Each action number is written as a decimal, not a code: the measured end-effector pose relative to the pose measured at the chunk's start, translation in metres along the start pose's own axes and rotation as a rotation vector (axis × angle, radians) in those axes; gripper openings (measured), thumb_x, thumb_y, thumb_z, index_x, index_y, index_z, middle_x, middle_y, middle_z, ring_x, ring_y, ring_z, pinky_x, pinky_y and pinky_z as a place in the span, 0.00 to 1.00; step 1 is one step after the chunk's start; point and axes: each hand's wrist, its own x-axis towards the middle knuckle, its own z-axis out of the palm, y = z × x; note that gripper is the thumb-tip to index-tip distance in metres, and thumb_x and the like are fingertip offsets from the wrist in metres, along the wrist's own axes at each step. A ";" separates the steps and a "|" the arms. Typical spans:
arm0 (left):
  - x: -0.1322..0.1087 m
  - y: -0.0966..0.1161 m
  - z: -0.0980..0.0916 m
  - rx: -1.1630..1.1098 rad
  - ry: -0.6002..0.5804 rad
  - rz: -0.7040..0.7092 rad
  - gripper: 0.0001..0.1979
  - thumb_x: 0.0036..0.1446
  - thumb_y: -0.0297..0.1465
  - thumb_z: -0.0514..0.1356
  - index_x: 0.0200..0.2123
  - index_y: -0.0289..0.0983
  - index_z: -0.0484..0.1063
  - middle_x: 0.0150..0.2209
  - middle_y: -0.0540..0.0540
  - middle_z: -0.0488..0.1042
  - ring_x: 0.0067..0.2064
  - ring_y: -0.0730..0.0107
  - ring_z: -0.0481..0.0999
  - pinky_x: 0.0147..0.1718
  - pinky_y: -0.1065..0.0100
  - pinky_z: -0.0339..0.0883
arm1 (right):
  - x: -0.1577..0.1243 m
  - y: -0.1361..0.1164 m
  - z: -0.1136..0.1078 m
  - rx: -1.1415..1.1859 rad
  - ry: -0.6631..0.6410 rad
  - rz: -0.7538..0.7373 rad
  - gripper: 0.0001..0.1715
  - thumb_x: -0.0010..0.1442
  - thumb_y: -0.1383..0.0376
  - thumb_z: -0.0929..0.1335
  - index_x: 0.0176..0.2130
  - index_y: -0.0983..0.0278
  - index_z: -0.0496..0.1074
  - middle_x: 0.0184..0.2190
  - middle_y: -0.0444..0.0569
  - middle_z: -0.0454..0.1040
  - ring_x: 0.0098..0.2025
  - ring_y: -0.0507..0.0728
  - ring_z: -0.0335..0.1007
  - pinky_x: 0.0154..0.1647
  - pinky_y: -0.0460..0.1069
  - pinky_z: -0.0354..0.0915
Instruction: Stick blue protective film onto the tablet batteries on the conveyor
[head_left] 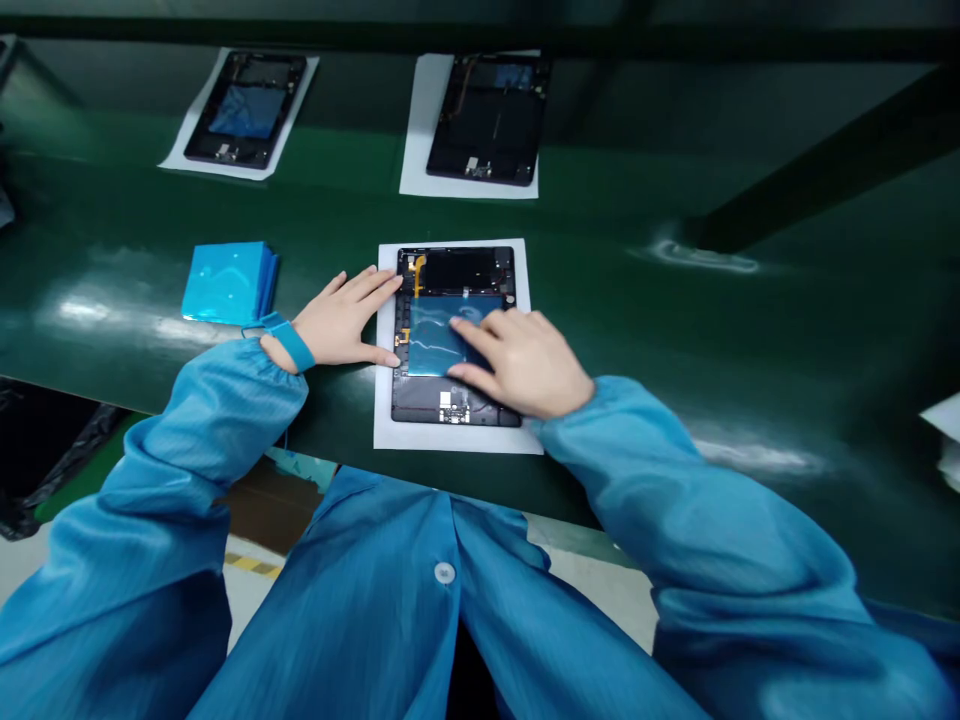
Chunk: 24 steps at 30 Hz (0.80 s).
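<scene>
An opened tablet [487, 400] with bare circuit parts lies on a white sheet [457, 438] in front of me. A blue film sheet [435, 340] covers the middle of its inside. My left hand [349, 315] is spread flat, its fingertips and thumb touching the tablet's left edge. On the film's right part rests my right hand [521, 360], palm down, with index finger and thumb apart and the other fingers curled under. It covers the film's right side and part of the tablet's right edge. Nothing shows held in either hand.
A stack of blue film sheets [225, 283] stands left of my left hand. Farther back lie two more opened tablets, one at left [247, 112] and one at centre [489, 125], on white sheets. A dark post [817, 165] meets the green table [675, 320] at right.
</scene>
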 end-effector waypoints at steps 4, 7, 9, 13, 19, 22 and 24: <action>0.000 -0.003 0.000 -0.010 -0.005 0.001 0.58 0.55 0.62 0.60 0.75 0.39 0.38 0.76 0.38 0.42 0.76 0.41 0.43 0.72 0.40 0.38 | -0.001 0.040 0.001 -0.065 0.041 0.099 0.43 0.69 0.40 0.56 0.64 0.67 0.71 0.46 0.61 0.70 0.44 0.65 0.62 0.41 0.56 0.55; 0.000 -0.004 0.000 -0.009 0.000 0.005 0.58 0.55 0.62 0.60 0.75 0.39 0.38 0.76 0.39 0.42 0.76 0.43 0.43 0.72 0.40 0.38 | -0.018 0.044 -0.002 -0.039 0.053 -0.036 0.44 0.68 0.38 0.56 0.61 0.66 0.74 0.44 0.60 0.70 0.42 0.64 0.62 0.40 0.55 0.55; 0.000 -0.004 0.001 -0.009 0.001 0.013 0.58 0.55 0.63 0.59 0.75 0.39 0.38 0.76 0.39 0.42 0.76 0.43 0.43 0.72 0.39 0.38 | -0.035 0.040 -0.004 0.005 0.042 -0.178 0.44 0.68 0.38 0.57 0.59 0.66 0.76 0.41 0.59 0.71 0.40 0.61 0.61 0.39 0.54 0.55; 0.000 -0.005 0.002 -0.012 0.002 0.027 0.57 0.56 0.64 0.57 0.75 0.38 0.38 0.76 0.38 0.42 0.76 0.43 0.42 0.72 0.39 0.38 | -0.052 0.040 -0.004 0.035 0.029 -0.306 0.40 0.68 0.40 0.59 0.59 0.65 0.76 0.40 0.57 0.72 0.38 0.59 0.61 0.39 0.53 0.55; 0.001 -0.005 0.000 -0.006 -0.006 0.011 0.59 0.54 0.66 0.57 0.75 0.37 0.38 0.76 0.38 0.42 0.76 0.43 0.42 0.72 0.38 0.39 | -0.012 0.055 0.001 -0.036 0.007 -0.013 0.44 0.69 0.39 0.54 0.63 0.64 0.72 0.45 0.60 0.72 0.42 0.63 0.63 0.40 0.55 0.55; 0.001 -0.003 -0.001 -0.002 -0.021 -0.006 0.59 0.54 0.65 0.57 0.75 0.38 0.39 0.76 0.39 0.42 0.76 0.44 0.42 0.72 0.38 0.39 | 0.010 0.045 0.001 -0.058 -0.006 0.022 0.45 0.69 0.39 0.54 0.64 0.67 0.70 0.47 0.62 0.72 0.44 0.64 0.63 0.42 0.55 0.54; 0.000 -0.002 -0.001 -0.003 -0.032 -0.013 0.59 0.54 0.65 0.57 0.75 0.38 0.38 0.76 0.39 0.41 0.76 0.44 0.41 0.72 0.39 0.39 | 0.020 0.034 0.001 -0.057 -0.013 -0.036 0.46 0.69 0.38 0.55 0.64 0.67 0.70 0.47 0.62 0.72 0.44 0.64 0.64 0.42 0.55 0.54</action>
